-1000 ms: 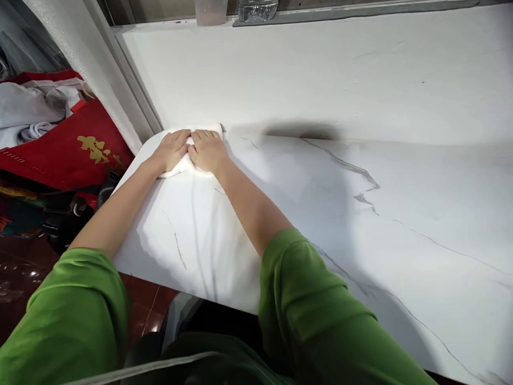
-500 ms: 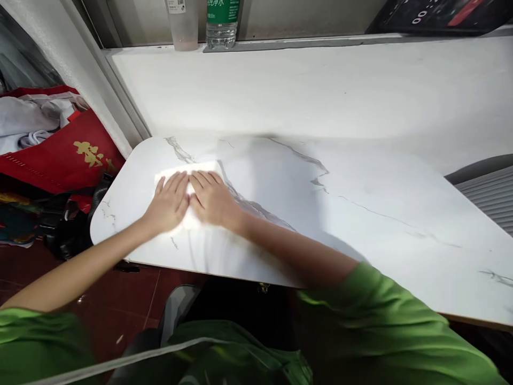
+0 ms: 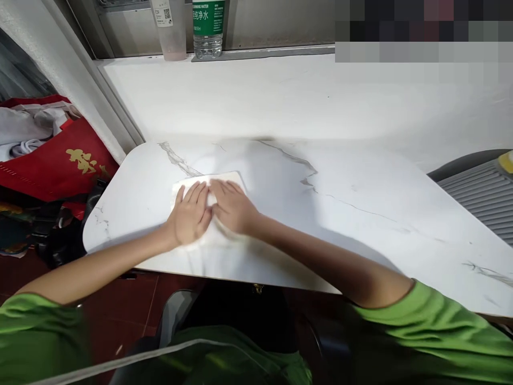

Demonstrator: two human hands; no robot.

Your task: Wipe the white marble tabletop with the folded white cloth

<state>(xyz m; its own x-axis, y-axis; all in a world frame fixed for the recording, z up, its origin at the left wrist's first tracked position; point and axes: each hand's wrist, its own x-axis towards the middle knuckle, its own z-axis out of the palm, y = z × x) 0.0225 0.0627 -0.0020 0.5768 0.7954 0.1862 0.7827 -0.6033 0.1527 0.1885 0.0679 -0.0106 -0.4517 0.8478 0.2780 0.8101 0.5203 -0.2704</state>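
- Well to the left of your hands, off the bench (image 3: 132, 187), a red bag (image 3: 48, 179) holds pale fabric; nothing in the work reaches it.
- The rounded end of the bench lies left of your hands, uncovered, with faint grey veining. You could count this part as either done or left: the surface shows no mark that would settle it.
- Beyond your left hand, on a ledge, stands a translucent cup (image 3: 172, 40), well apart from the work.
- Your left hand (image 3: 188, 216) lies palm down with its fingers stretched out, pressing rather than gripping.
- Just right of the cup, a bottle with a green label (image 3: 208, 24) stands upright on the ledge, beyond your hands.
- The white cloth (image 3: 210, 199) is flat on the bench directly under both hands, its far edge showing past your fingertips. Spreading it looks done; it covers only a small patch of the surface.
- Your right hand (image 3: 236, 208) also rests palm down on the cloth, close beside the left, its fingers extended and not clenched.
- Right of your hands, the long stretch of bench lies outside the cloth. By my judgement most of what may be left is here, though you cannot confirm it by eye.
- Far right, a grey ribbed object (image 3: 476, 187) sits beyond the bench edge, away from your hands.
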